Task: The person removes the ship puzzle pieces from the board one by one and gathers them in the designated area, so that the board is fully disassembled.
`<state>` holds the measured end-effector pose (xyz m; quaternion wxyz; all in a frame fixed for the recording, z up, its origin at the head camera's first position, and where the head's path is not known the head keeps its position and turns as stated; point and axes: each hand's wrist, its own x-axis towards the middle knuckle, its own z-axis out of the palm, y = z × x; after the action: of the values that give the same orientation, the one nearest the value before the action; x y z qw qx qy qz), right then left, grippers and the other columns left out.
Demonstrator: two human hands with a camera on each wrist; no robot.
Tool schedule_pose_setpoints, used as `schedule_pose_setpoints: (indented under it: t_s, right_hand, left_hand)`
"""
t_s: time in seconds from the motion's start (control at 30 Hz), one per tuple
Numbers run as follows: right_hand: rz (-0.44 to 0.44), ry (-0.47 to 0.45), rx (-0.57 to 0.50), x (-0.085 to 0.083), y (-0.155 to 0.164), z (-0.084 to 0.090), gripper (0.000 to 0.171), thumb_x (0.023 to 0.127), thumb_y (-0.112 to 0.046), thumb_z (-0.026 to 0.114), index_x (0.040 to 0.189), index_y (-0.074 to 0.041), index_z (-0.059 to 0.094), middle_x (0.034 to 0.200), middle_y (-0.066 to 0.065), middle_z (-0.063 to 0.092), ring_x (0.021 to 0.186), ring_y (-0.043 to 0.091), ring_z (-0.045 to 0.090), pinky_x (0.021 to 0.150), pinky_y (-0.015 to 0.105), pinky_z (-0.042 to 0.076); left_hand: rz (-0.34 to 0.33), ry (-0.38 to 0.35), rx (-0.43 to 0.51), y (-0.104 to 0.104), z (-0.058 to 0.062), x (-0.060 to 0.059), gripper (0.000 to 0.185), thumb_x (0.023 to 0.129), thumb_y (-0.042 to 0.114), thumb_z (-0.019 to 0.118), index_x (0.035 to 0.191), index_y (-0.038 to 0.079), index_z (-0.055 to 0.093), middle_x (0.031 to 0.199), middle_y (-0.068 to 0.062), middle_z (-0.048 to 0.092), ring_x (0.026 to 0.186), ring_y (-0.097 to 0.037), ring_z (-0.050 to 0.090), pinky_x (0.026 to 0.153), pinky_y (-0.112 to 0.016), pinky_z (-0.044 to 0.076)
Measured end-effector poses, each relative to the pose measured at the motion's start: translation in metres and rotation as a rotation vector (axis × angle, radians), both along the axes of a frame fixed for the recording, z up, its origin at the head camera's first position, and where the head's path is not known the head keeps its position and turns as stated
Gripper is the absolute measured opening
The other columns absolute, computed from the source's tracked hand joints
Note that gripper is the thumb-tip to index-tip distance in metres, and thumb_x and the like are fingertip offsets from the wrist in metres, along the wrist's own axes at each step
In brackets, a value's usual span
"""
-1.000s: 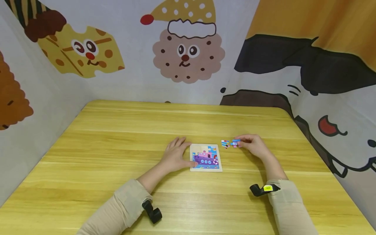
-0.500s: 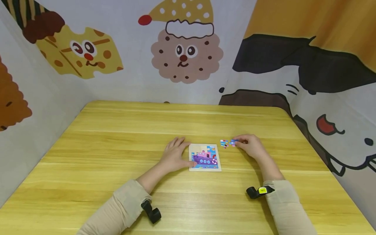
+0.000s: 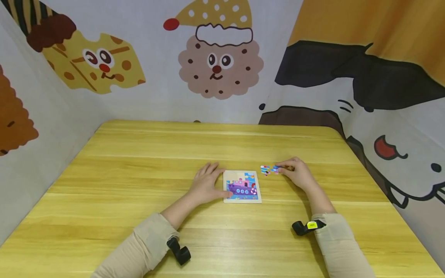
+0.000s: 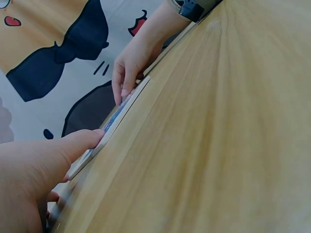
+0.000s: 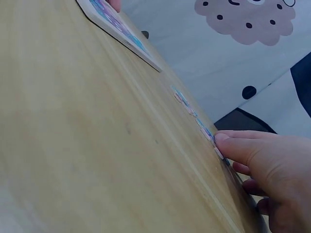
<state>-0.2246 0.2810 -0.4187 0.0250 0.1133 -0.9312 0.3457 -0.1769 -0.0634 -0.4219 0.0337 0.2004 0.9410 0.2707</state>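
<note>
A square jigsaw puzzle board [image 3: 259, 199] with a purple-and-pink ship picture lies on the table. Bare pale wood shows at its upper left. My left hand [image 3: 206, 186] lies along its left side, thumb on the board and index fingertip by the far corner, other fingers spread over the table. Right of the board lies a striped jigsaw piece [image 3: 265, 170]. Beside it, my right hand [image 3: 298, 173] pinches a blue-and-pink jigsaw piece [image 3: 275, 169] between thumb and index finger, low over the table. In the right wrist view, the thumb [image 5: 238, 145] partly covers that piece's end.
The wooden table [image 3: 146, 146] reaches back to a white curtain [image 3: 153, 104] printed with cartoon figures. Both wrists carry black camera mounts; one is the left mount [image 3: 179, 251], the other the right mount [image 3: 303, 227].
My right hand has shifted slightly left with the blue-and-pink jigsaw piece, which sits nearer the striped one. The left hand and the board stay put.
</note>
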Motion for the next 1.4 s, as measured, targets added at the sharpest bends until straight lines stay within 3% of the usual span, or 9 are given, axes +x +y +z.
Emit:
schedule_pose_setpoints:
  t_s: [0.2,0.43,0.77,0.93,1.13,1.4]
  right_hand:
    - [-0.011,0.021,-0.019,0.000,0.001,0.001,0.024,0.093,-0.017,0.064,0.114,-0.007,0.071,0.095,0.010,0.053,0.076,0.024,0.044,0.064,0.035,0.039]
    - [-0.028,0.111,-0.058,0.004,-0.006,0.007,0.025,0.091,-0.018,0.067,0.113,-0.007,0.071,0.099,0.011,0.058,0.076,0.023,0.047,0.061,0.033,0.042]
    - [0.040,0.164,-0.112,0.011,-0.028,0.021,0.025,0.087,-0.011,0.071,0.112,-0.007,0.071,0.094,0.008,0.062,0.081,0.022,0.046,0.063,0.034,0.039]
    - [0.104,0.148,-0.110,0.013,-0.037,0.023,0.027,0.085,-0.013,0.073,0.112,-0.008,0.071,0.100,0.011,0.064,0.081,0.022,0.048,0.063,0.035,0.041]
    - [0.161,0.103,-0.084,0.015,-0.046,0.022,0.027,0.085,-0.013,0.074,0.111,-0.010,0.072,0.105,0.004,0.063,0.085,0.021,0.053,0.071,0.037,0.045]
    - [0.252,0.075,-0.088,0.021,-0.063,0.018,0.023,0.084,-0.012,0.074,0.107,-0.010,0.074,0.101,0.005,0.064,0.078,0.020,0.049,0.065,0.032,0.045]
  left_hand:
    - [-0.003,-0.002,0.001,0.000,0.001,0.000,0.091,0.074,0.062,0.071,0.145,0.013,0.043,0.155,-0.013,0.023,0.143,-0.035,0.010,0.112,-0.055,0.006]
    - [-0.002,0.004,0.007,0.000,0.001,0.001,0.091,0.073,0.062,0.072,0.144,0.013,0.043,0.155,-0.013,0.023,0.142,-0.036,0.010,0.112,-0.055,0.006]
    - [0.001,0.001,0.005,0.000,0.000,0.000,0.091,0.073,0.062,0.072,0.144,0.013,0.043,0.155,-0.013,0.023,0.142,-0.035,0.010,0.112,-0.055,0.006]
    - [0.000,0.004,0.010,0.000,0.000,0.001,0.091,0.073,0.062,0.072,0.144,0.013,0.043,0.155,-0.013,0.024,0.142,-0.036,0.010,0.112,-0.055,0.006]
    - [0.004,0.006,0.006,0.000,0.000,0.000,0.091,0.073,0.062,0.072,0.144,0.013,0.043,0.155,-0.013,0.024,0.142,-0.036,0.010,0.112,-0.055,0.007]
    - [0.005,0.002,0.001,0.001,-0.001,0.000,0.091,0.073,0.063,0.071,0.144,0.013,0.043,0.156,-0.012,0.023,0.143,-0.035,0.010,0.112,-0.055,0.007]
